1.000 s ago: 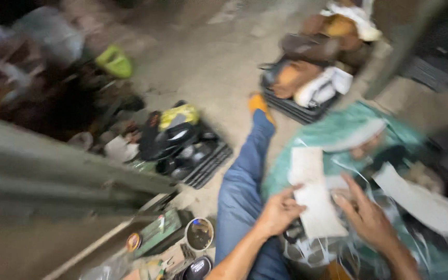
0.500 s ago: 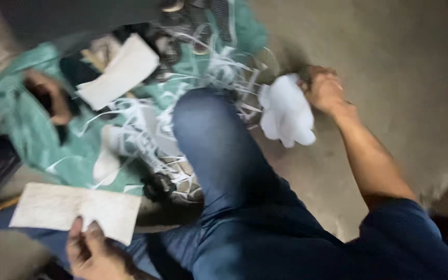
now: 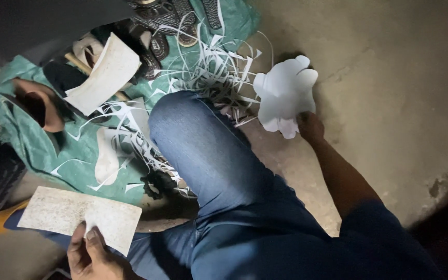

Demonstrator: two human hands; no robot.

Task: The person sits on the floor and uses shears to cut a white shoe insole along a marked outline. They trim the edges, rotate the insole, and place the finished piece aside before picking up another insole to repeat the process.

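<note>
Two hands engaged: right hand [image 3: 311, 127], centre right, clamped on white cut-outs [image 3: 284, 93] above bare floor; left hand [image 3: 92, 254], lower left, pinching a pale rectangular sheet [image 3: 73, 213]. Judged step: collecting cut pieces; next move calls for a firm grip on both

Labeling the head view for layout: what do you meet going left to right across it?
Brown shoe piece on the green cloth → white rectangular sheet held in the left hand → pale curved sheet → blue-jeaned knee → stack of white cut-out pieces gripped by the right hand → bare concrete floor.
</note>
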